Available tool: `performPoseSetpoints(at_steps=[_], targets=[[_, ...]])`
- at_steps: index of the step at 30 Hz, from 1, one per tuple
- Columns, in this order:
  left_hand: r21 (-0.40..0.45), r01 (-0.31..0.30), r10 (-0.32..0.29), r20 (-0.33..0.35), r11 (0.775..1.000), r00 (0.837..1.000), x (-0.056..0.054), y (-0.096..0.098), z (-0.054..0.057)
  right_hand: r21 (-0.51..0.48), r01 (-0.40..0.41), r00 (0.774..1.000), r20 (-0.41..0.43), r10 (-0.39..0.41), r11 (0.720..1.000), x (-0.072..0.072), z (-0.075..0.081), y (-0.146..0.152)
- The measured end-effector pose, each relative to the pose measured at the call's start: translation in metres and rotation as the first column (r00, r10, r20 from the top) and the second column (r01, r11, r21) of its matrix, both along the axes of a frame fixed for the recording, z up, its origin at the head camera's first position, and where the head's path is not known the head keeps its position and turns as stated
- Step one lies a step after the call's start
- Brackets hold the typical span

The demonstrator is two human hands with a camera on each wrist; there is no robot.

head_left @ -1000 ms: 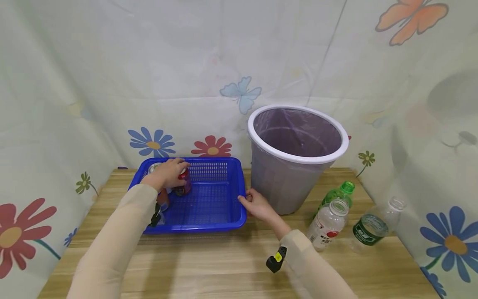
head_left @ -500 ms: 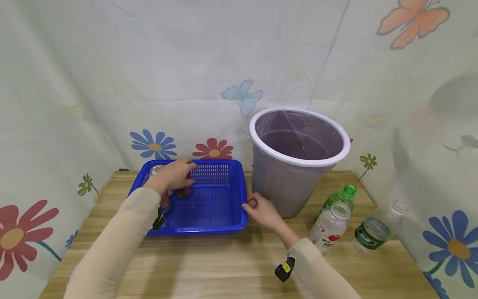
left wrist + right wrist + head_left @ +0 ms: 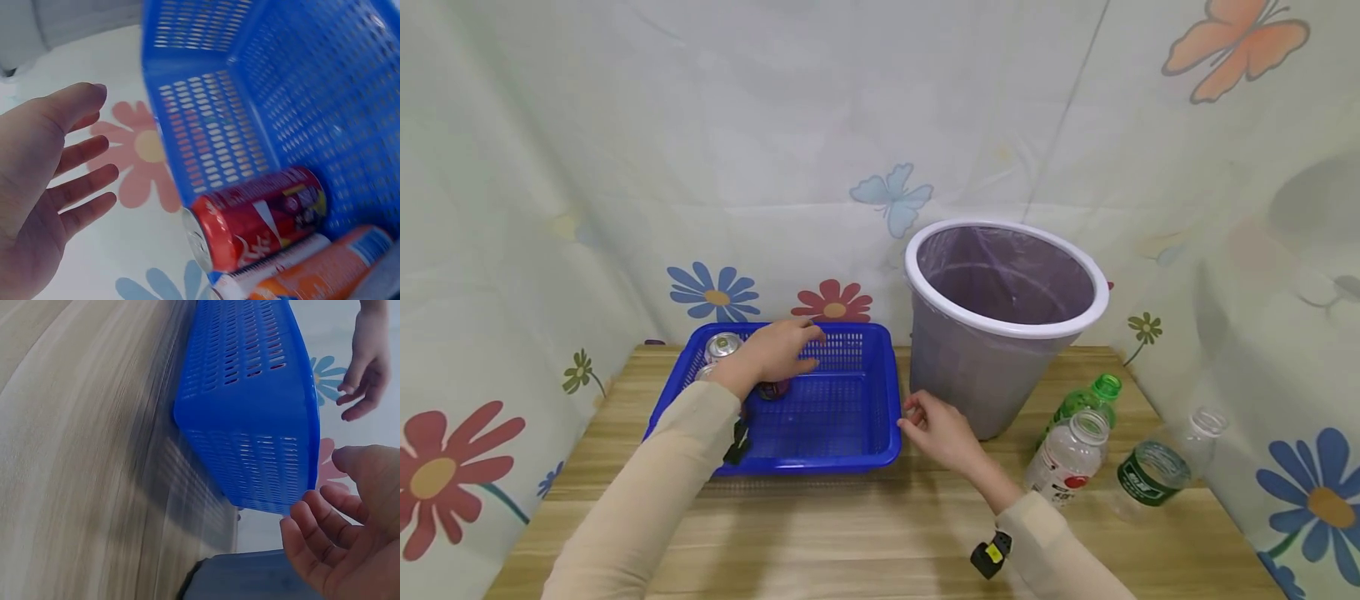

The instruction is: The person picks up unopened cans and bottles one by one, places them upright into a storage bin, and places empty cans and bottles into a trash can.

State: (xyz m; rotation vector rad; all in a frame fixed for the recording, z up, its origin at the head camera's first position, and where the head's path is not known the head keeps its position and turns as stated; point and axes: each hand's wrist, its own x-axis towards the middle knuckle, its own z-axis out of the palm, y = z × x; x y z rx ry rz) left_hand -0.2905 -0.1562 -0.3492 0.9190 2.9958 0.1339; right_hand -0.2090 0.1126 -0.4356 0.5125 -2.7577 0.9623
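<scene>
In the head view my left hand hovers over the blue plastic basket, its fingers apart and holding nothing. Below it, partly hidden, stands a dark red drink can. The left wrist view shows this red can beside an orange can and a pale can between them. Silver-topped cans sit in the basket's far left corner. Just outside the basket's right rim is my right hand, fingers loosely bent with nothing in them. Whether a fingertip touches the rim, I cannot tell.
A grey bin with a white rim and a purple liner stands right of the basket. Further right are a green bottle, a clear bottle with a red mark, and a clear bottle with a green label. A patterned curtain hangs behind.
My left hand has drawn off the red can and shifted right above the basket. My right hand has loosened from the basket's right rim and moved slightly right.
</scene>
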Motion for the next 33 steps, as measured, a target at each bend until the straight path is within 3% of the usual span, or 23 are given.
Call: performPoseSetpoints(at_steps=[9, 15, 24, 33], targets=[[0.166, 0.003, 0.012, -0.089, 0.986, 0.996, -0.003, 0.006, 0.009, 0.039, -0.09, 0.992, -0.083, 0.093, 0.995, 0.009, 0.006, 0.008], [0.238, -0.039, 0.061, -0.087, 0.97, 0.994, -0.004, 0.012, 0.014, 0.084, -0.113, 0.982, -0.139, 0.124, 0.99, 0.019, 0.01, 0.016], [0.342, 0.02, 0.032, -0.145, 0.939, 0.989, -0.004, 0.024, 0.02, 0.149, -0.119, 0.961, -0.233, 0.152, 0.982, 0.032, 0.01, 0.027], [0.425, -0.054, 0.061, -0.003, 0.904, 0.998, -0.004, 0.04, 0.027, 0.199, -0.131, 0.947, -0.266, 0.182, 0.971, 0.044, 0.015, 0.036]])
